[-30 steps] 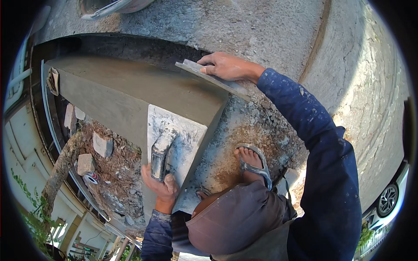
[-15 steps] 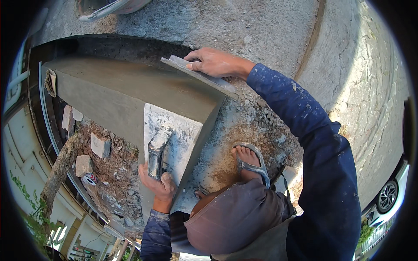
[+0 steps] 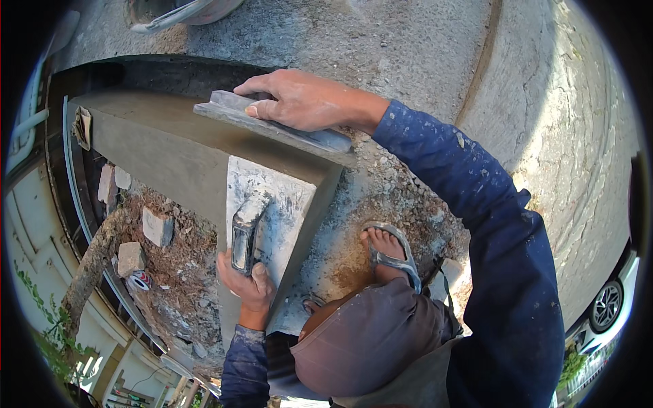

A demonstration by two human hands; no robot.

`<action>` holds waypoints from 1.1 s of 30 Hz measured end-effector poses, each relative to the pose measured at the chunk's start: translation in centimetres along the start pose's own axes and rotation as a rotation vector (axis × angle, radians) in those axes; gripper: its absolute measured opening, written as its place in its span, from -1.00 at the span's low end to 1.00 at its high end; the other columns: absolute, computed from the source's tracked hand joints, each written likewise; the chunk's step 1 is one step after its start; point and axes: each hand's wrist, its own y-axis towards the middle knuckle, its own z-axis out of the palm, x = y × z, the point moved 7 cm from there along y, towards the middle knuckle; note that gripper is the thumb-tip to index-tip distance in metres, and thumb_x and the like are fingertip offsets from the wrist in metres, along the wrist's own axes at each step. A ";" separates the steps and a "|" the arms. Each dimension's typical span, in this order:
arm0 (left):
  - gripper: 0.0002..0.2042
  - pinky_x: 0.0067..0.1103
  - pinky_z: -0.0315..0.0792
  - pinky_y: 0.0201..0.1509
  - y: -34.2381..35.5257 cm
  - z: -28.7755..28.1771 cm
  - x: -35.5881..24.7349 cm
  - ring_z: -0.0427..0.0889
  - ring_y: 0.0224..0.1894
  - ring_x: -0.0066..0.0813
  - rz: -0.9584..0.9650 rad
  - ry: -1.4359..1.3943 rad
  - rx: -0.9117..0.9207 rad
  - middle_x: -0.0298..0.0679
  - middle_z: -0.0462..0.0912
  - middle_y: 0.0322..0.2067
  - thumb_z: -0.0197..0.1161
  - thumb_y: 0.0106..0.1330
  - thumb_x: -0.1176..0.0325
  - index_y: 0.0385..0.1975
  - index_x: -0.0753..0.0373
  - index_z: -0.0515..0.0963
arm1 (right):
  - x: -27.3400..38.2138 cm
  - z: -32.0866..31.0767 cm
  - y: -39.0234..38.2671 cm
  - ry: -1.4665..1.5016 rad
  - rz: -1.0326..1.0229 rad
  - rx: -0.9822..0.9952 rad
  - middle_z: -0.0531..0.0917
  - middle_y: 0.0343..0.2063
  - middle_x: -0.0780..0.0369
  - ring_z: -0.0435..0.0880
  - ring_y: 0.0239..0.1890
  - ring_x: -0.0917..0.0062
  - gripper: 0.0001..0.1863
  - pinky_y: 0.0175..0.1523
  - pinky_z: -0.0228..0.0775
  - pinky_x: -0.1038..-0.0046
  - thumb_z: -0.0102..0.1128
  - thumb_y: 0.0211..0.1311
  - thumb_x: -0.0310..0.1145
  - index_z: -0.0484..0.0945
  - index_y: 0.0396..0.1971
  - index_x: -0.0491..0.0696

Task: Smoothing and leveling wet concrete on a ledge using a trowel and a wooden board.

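Note:
A low wall [image 3: 163, 160] coated in smooth grey cement runs from the far left toward the middle. My right hand [image 3: 303, 102] is closed on the upper ridge of a long grey float [image 3: 272, 129], which lies slantwise over the wall's top near its right end. At the lower part of the wall, my left hand [image 3: 248, 282] closes round the lower end of a white, cement-smeared rectangular plastering float [image 3: 272, 197]. That float's worn handle [image 3: 248, 228] faces up, and its plate covers part of the wall's near side. The undersides of both floats are hidden.
A bucket [image 3: 183, 12] stands at the top left. Broken blocks [image 3: 158, 228], rubble and a tape roll [image 3: 139, 280] lie left of the wall. My sandalled foot [image 3: 391, 255] is on rough ground at right. A folded paper scrap [image 3: 83, 127] rests at the wall's left end.
My right hand has slid the long grey float leftward and slightly nearer over the wall's top. My left hand and the white float have barely moved.

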 end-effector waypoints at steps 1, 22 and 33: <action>-0.36 -0.24 0.32 -0.15 0.1 -0.1 -0.1 0.45 -0.29 0.01 0.001 -0.001 -0.005 0.04 0.44 -0.30 -0.14 0.51 -0.18 -0.17 0.47 0.47 | -0.8 0.4 -1.1 -0.013 -0.057 -0.046 0.62 0.04 -0.13 0.62 0.08 0.08 -0.46 0.18 0.42 0.20 0.05 0.43 -0.15 0.47 0.22 -0.25; -0.44 -0.25 0.24 -0.24 1.3 -1.7 -1.2 0.39 -0.37 -0.05 0.063 -0.094 -0.036 -0.03 0.45 -0.40 0.16 0.35 -0.18 -0.19 0.35 0.48 | 9.0 -15.5 14.7 0.315 0.082 -0.276 0.70 -0.25 0.11 0.73 -0.27 0.42 -0.64 -0.12 0.60 0.33 0.10 0.40 -0.30 0.57 0.03 -0.26; -0.50 -0.28 0.27 -0.25 1.5 -2.2 -1.1 0.45 -0.36 -0.13 0.044 -0.113 -0.020 -0.15 0.55 -0.38 0.33 0.21 -0.11 -0.18 0.27 0.55 | 6.8 -12.2 26.1 0.604 0.392 -0.661 0.67 -0.40 0.17 0.64 -0.46 0.49 -0.83 -0.37 0.57 0.38 0.09 0.33 -0.41 0.65 -0.34 -0.11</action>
